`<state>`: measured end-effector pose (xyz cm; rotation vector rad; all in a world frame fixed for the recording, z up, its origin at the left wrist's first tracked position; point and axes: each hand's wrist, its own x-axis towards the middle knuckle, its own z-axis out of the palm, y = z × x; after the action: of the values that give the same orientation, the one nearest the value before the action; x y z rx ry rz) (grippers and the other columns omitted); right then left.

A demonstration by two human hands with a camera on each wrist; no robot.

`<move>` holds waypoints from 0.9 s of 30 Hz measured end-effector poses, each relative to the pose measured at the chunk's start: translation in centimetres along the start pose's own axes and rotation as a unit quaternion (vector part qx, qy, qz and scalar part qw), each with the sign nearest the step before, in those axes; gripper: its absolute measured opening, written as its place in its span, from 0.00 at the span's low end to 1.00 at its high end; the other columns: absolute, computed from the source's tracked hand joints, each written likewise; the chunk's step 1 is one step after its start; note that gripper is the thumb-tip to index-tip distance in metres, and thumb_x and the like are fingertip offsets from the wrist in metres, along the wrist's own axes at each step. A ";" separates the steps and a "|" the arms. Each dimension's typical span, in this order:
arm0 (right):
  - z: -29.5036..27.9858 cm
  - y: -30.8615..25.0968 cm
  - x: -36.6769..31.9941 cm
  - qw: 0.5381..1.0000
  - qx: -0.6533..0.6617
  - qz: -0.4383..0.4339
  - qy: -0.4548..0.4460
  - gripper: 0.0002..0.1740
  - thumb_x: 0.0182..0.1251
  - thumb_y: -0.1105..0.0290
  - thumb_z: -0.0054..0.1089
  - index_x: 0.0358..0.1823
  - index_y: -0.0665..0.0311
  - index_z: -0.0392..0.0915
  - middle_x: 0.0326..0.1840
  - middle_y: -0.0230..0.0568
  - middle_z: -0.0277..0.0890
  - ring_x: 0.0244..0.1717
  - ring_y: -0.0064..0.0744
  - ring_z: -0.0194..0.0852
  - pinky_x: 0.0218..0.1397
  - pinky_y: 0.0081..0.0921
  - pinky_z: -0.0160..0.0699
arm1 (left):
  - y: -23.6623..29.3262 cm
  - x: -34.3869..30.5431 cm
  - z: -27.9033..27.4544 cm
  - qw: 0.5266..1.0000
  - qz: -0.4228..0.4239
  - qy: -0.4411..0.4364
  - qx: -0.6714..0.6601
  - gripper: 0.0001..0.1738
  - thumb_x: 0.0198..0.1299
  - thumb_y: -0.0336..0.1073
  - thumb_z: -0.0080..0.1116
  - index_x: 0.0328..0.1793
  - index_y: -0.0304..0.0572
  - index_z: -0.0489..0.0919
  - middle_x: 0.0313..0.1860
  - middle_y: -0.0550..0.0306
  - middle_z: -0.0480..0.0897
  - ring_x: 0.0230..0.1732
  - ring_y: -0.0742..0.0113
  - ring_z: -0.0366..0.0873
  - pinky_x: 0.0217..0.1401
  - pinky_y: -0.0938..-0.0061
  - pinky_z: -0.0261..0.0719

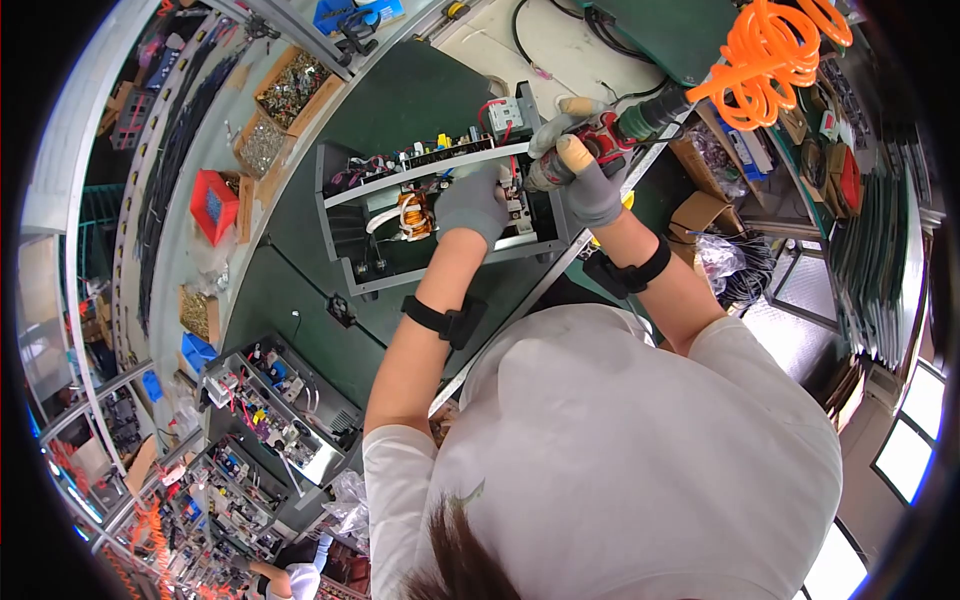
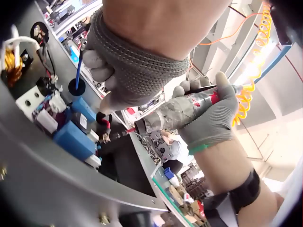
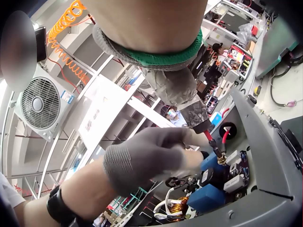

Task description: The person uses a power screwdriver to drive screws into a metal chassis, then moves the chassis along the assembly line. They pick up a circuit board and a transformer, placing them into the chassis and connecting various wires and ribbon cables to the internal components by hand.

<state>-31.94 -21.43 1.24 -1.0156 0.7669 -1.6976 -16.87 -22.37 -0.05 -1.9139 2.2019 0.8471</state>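
An open grey metal case (image 1: 360,270) full of electronic parts stands on the green bench. The right hand (image 1: 592,185) in a grey glove grips a taped, red-marked power driver (image 2: 173,113), its bit pointing down to a terminal (image 3: 221,158) beside blue components (image 3: 207,197). The left hand (image 1: 472,205), also gloved, reaches into the case; in the right wrist view the left hand (image 3: 144,158) has its fingertips beside the bit, near a red wire (image 3: 226,136). Whether it pinches something is hidden. A copper coil (image 1: 414,216) with white leads lies left of it.
An orange coiled air hose (image 1: 770,60) runs from the driver's rear. Trays of small screws (image 1: 292,90) and a red bin (image 1: 214,207) line the bench's left side. Another case with electronics (image 1: 280,400) stands at lower left. A cable and connector (image 1: 340,310) lie on the green mat.
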 end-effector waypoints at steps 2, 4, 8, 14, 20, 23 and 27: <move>0.0 0.3 -0.3 1.000 0.003 -0.011 -0.001 0.20 0.60 0.72 0.54 0.53 0.66 0.64 0.32 0.43 0.74 0.34 0.35 0.73 0.44 0.34 0.73 | -0.4 0.8 -1.3 0.994 0.058 0.088 0.025 0.14 0.56 0.37 0.55 0.50 0.55 0.75 0.40 0.53 0.82 0.44 0.52 0.79 0.45 0.59 0.76; 0.2 0.5 -0.7 1.000 0.019 -0.014 -0.014 0.20 0.59 0.73 0.54 0.53 0.65 0.64 0.34 0.43 0.74 0.35 0.35 0.73 0.45 0.34 0.73 | -0.5 2.0 -1.6 0.989 0.081 0.116 0.048 0.17 0.56 0.37 0.56 0.53 0.57 0.74 0.39 0.54 0.82 0.42 0.53 0.79 0.43 0.59 0.76; 0.0 1.3 -0.8 0.999 0.027 -0.026 -0.021 0.21 0.56 0.80 0.56 0.52 0.69 0.66 0.34 0.41 0.74 0.31 0.26 0.74 0.32 0.21 0.74 | -0.9 3.9 -2.0 0.962 0.207 0.123 0.128 0.24 0.56 0.39 0.57 0.60 0.62 0.68 0.36 0.56 0.81 0.42 0.56 0.79 0.41 0.62 0.77; -0.2 0.6 -0.9 0.999 -0.048 -0.006 -0.009 0.20 0.58 0.73 0.56 0.52 0.64 0.63 0.33 0.43 0.75 0.35 0.34 0.74 0.45 0.33 0.73 | -0.8 5.6 -3.1 0.941 0.270 0.059 0.196 0.34 0.55 0.44 0.60 0.69 0.71 0.61 0.37 0.59 0.80 0.44 0.60 0.78 0.42 0.65 0.77; -0.1 0.6 -0.2 1.000 0.012 -0.029 0.000 0.18 0.56 0.77 0.58 0.49 0.68 0.67 0.33 0.40 0.75 0.35 0.29 0.75 0.41 0.28 0.76 | -0.6 6.4 -2.9 0.943 0.271 0.009 0.191 0.35 0.54 0.47 0.60 0.69 0.71 0.60 0.38 0.58 0.80 0.45 0.58 0.77 0.43 0.64 0.77; -0.4 1.4 -0.7 1.000 -0.003 -0.010 0.011 0.18 0.56 0.78 0.58 0.48 0.68 0.67 0.34 0.41 0.75 0.36 0.28 0.75 0.42 0.28 0.76 | -0.7 6.5 -3.0 0.943 0.275 0.006 0.186 0.35 0.54 0.49 0.60 0.69 0.70 0.60 0.38 0.57 0.81 0.44 0.57 0.78 0.42 0.63 0.77; 0.5 0.8 -1.2 0.997 -0.012 -0.024 -0.073 0.19 0.54 0.80 0.60 0.47 0.68 0.67 0.36 0.41 0.75 0.38 0.30 0.76 0.45 0.29 0.76 | -0.5 7.0 -3.3 0.938 0.277 -0.032 0.208 0.32 0.58 0.42 0.56 0.69 0.70 0.59 0.38 0.54 0.80 0.41 0.54 0.79 0.41 0.62 0.77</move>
<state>-30.93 -20.58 0.50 -1.1709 0.6739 -1.6378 -16.93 -30.09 -0.37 -1.0773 2.6482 0.4236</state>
